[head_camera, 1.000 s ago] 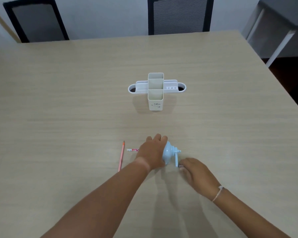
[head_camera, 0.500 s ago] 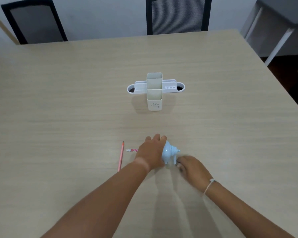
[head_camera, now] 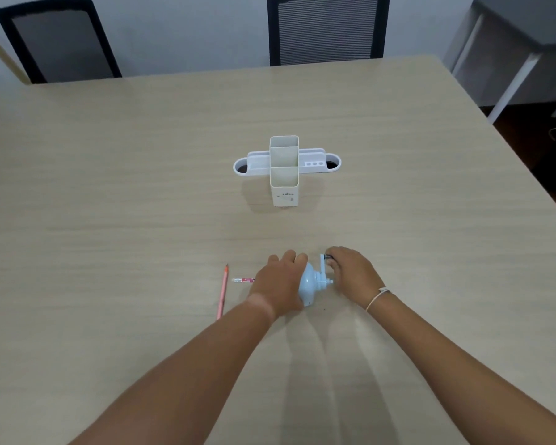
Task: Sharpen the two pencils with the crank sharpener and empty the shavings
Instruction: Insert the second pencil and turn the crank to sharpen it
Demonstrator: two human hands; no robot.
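A light blue crank sharpener stands on the wooden table near me. My left hand covers its body and grips it. My right hand pinches the crank handle, which points up and away from me. A patterned pencil sticks out to the left from under my left hand; its other end is hidden. A pink pencil with a sharp tip lies loose on the table further left.
A white desk organiser with empty compartments stands at the table's middle. Two black chairs are pushed in at the far edge. A grey side table is at the upper right.
My right hand has swung the crank from low and near me up to the far side. My left hand stays on the sharpener.
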